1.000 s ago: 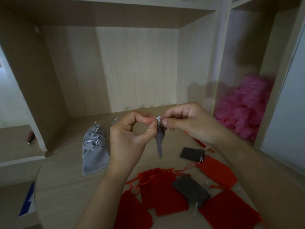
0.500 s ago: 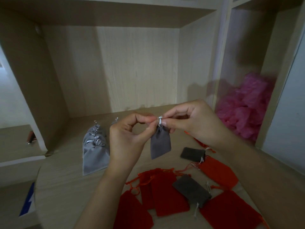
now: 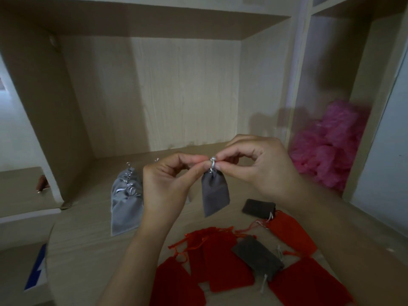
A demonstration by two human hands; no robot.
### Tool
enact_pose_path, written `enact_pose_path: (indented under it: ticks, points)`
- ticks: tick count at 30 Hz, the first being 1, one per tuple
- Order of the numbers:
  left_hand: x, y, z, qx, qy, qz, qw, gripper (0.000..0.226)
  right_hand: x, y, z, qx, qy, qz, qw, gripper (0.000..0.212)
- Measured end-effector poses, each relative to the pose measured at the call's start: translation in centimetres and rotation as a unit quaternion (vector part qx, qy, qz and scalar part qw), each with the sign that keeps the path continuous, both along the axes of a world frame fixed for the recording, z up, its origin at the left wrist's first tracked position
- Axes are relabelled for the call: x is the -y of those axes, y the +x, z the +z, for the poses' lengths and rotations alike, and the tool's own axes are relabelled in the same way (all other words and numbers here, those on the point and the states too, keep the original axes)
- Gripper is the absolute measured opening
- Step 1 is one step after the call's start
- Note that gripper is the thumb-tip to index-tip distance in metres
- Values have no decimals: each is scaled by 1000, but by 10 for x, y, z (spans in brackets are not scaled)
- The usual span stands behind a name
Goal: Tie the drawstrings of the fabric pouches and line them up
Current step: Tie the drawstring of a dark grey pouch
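1. Wood-grain counter (image 3: 88, 250) carries everything. Its back edge meets the alcove wall, and I am working above its middle.
2. Pink crinkled plastic bundle (image 3: 329, 146) sits in the next compartment, past the right edge and well apart from the job.
3. Red pouches (image 3: 220, 261) lie loose and overlapping along the near edge with their strings trailing. I judge them untied.
4. Pale grey pouches (image 3: 127, 202), cords tied, overlap in a row toward the back-left, running from near to far.
5. My left hand (image 3: 167, 184) and right hand (image 3: 262, 168) meet fingertip to fingertip, each pinching the silver drawstring (image 3: 212, 164). Neither is nearer to it.
6. Grey pouch (image 3: 215, 194) hangs just below that pinch and off the counter, its long axis near vertical.
7. Dark grey pouches (image 3: 257, 255) lie flat among the red ones, toward the near-right.
8. At the pouch mouth the silver drawstring is looped, and I judge the knot is mid-tie. The row lies to the left, so my left hand is nearer to it, though that hand stands between pouch and row.
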State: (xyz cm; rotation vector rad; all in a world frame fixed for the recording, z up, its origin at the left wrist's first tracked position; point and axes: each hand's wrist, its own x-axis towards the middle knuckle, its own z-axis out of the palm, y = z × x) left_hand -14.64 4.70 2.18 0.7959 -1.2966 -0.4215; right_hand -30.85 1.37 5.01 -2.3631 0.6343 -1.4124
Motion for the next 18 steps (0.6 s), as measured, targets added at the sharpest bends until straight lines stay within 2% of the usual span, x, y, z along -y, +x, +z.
enact_pose_path:
  ticks: [7,12,15,18]
  points:
    - [0,-3,1,-24,7,-30,999,11,-1,7,-3,37,3,9,999,6]
    - [0,-7,-3,-33,-6,18,999,11,-4,15,-5,46,7,-22,999,8]
    - [0,-6,-6,21,-46,79,996,7,-5,16,-5,44,11,-38,998,10]
    - [3,-2,-9,118,-127,172,970,9,-8,17,-5,35,19,-45,998,8]
